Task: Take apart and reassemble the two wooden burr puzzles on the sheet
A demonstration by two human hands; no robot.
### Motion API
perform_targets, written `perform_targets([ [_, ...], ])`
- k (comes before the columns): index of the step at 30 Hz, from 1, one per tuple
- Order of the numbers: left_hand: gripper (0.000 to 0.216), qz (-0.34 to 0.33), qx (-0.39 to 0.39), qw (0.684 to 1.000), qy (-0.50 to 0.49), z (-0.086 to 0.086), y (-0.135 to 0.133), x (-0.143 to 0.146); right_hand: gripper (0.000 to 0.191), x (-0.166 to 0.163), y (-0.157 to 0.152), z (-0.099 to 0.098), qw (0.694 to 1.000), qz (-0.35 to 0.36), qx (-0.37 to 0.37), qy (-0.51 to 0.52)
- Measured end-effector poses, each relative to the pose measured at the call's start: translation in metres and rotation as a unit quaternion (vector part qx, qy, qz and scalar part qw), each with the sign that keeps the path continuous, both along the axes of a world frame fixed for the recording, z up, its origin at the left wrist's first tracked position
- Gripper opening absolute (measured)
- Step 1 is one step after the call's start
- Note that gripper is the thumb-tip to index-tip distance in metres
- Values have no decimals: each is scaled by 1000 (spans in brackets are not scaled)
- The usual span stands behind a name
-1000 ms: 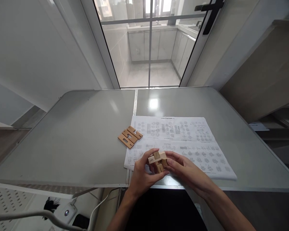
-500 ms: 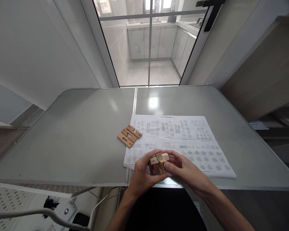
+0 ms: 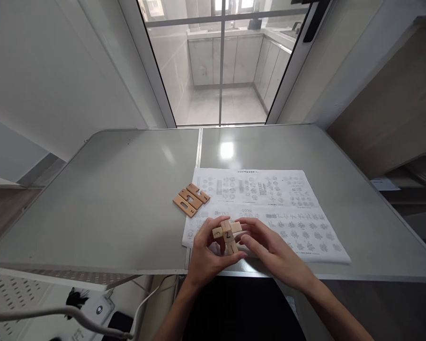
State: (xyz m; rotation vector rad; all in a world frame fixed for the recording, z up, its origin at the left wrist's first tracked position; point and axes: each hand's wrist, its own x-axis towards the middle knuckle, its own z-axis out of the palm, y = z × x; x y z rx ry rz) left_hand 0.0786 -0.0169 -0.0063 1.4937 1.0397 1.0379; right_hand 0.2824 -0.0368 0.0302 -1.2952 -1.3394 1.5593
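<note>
My left hand and my right hand together hold a small wooden puzzle assembly of interlocked numbered blocks, just above the near edge of a printed instruction sheet. The digits 3 and 2 show on block ends facing me. Left fingers wrap it from the left and below; right fingertips touch its right side. Three loose notched wooden pieces lie side by side on the grey table, left of the sheet and beyond my left hand.
The table's near edge runs just under my wrists. A glass door stands behind the table. A wooden cabinet is at the right. A white cable and a perforated panel lie below the table's left side.
The puzzle assembly has been turned in my hands, so numbered ends now face me, and it has shifted slightly left. The loose pieces and sheet have stayed in place.
</note>
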Motion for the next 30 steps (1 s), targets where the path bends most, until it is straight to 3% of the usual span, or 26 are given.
perform_targets([
  [4,73,-43,-27,999,-15,0,1,-2,29,5,1,-2,986,20,121,-115],
  [9,76,-60,-37,998,1,2,2,-2,19,6,3,2,966,54,189,-165],
  [17,73,-71,-34,997,-3,7,2,-2,31,3,2,6,963,84,158,-203],
  [23,70,-81,15,996,30,6,2,-1,43,4,0,3,981,84,85,-156],
  [30,68,-85,46,995,36,8,2,1,47,8,0,8,986,86,64,-130],
])
